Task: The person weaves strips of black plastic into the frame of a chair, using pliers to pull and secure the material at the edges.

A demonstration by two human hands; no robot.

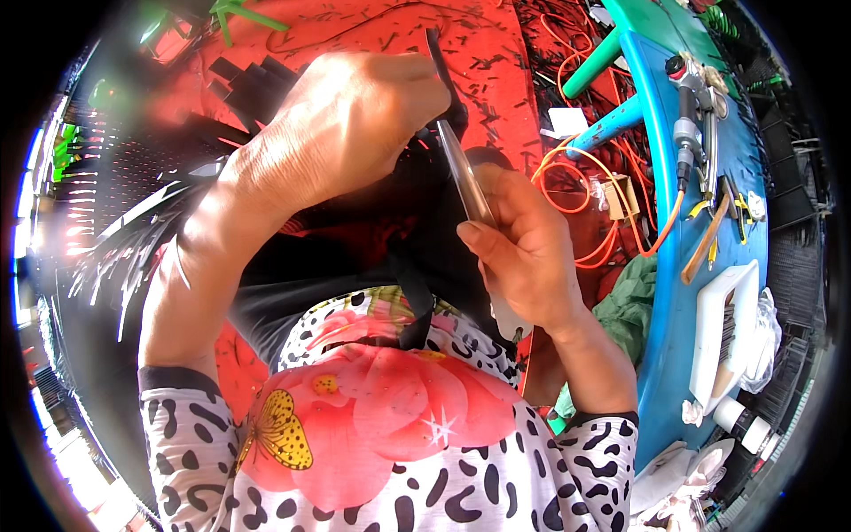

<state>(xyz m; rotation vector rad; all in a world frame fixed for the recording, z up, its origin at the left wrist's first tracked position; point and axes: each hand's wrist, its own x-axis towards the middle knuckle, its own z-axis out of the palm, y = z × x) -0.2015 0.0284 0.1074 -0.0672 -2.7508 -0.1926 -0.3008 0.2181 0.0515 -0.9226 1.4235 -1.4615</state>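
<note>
My left hand (359,115) is closed, fingers curled round a black flat strip (446,75) that sticks up past the knuckles. In my right hand (532,239) is a knife with a tapered metal blade (463,173). The thumb presses along the blade, and a pale end shows below the palm. The blade's tip points up toward the left hand and sits close to the strip. Dark material lies in shadow between the two hands, and its shape cannot be made out.
Black strip ends litter the red floor sheet (496,66). Left are black bundled strips (133,213) and black blocks (248,89). At right, a blue table (660,293) bears an air tool (687,133), a wooden-handled tool (706,239) and a white tray (702,363). Orange hoses (567,182) coil beside it.
</note>
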